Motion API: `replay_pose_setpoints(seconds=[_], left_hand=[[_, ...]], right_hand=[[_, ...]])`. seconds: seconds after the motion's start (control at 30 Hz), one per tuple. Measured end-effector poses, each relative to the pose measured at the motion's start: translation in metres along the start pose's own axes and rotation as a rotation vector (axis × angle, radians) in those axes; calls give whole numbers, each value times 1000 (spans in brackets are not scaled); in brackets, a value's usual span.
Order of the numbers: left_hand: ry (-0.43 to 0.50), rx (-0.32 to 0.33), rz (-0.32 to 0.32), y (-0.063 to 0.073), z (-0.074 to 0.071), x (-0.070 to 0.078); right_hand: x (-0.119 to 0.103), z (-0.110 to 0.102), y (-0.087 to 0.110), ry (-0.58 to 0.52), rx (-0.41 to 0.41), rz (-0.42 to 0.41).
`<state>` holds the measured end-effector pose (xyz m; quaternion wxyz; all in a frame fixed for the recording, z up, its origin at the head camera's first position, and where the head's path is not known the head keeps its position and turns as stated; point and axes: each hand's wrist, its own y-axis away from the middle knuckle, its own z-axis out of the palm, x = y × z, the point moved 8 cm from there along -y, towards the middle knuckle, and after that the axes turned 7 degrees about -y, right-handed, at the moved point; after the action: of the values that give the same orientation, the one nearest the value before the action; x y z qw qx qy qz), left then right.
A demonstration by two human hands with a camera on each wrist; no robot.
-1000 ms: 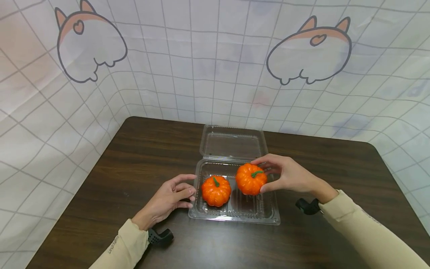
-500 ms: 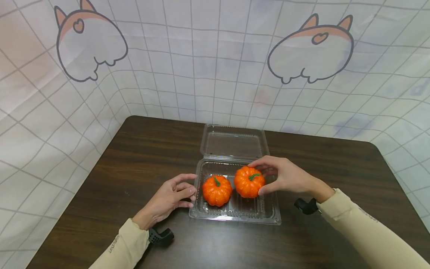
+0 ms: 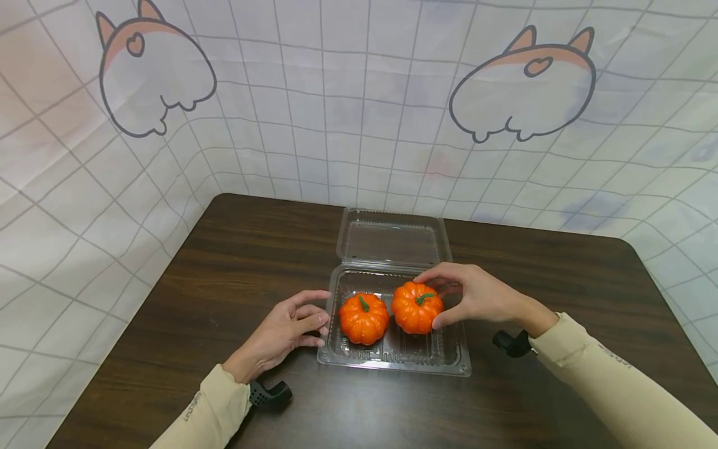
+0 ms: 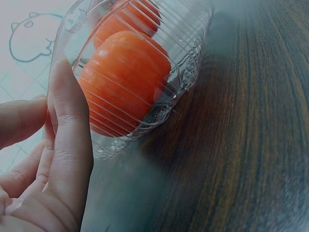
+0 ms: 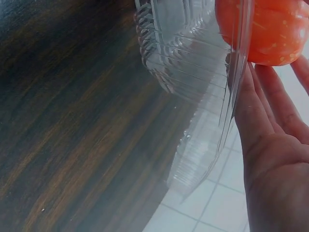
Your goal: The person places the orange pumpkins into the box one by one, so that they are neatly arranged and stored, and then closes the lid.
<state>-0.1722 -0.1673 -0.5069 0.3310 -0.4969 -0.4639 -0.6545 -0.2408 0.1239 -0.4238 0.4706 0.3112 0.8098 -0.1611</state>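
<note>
A clear plastic clamshell container (image 3: pixel 392 365) lies opened on the table, its lid (image 3: pixel 395 242) folded back toward the wall. Inside it, on the left, sits a small orange pumpkin (image 3: pixel 363 323) with a green stem. My right hand (image 3: pixel 482 296) grips a second orange pumpkin (image 3: pixel 414 312) between thumb and fingers, over the right half of the container. In the right wrist view this pumpkin (image 5: pixel 277 34) shows above the rim, with fingers under its side. My left hand (image 3: pixel 286 333) rests at the container's left rim, fingers relaxed; the left pumpkin (image 4: pixel 123 82) shows through the ribbed wall.
The container stands on a dark wood-grain table (image 3: pixel 247 249). Behind and beside the table hangs a white gridded cloth (image 3: pixel 336 125) with cartoon animal prints. Black wrist bands (image 3: pixel 270 396) sit below both sleeves.
My right hand has lowered its pumpkin slightly into the right half of the container, a little to the left. My left hand has stayed at the rim.
</note>
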Motion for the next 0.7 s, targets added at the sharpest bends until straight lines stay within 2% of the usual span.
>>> replay_pose_setpoints(seconds=[0.53, 0.7], left_hand=[[0, -1, -2, 0, 0, -1], [7, -4, 3, 0, 0, 0]], right_hand=[[0, 7, -9, -23, -55, 21], [1, 7, -9, 4, -66, 26]])
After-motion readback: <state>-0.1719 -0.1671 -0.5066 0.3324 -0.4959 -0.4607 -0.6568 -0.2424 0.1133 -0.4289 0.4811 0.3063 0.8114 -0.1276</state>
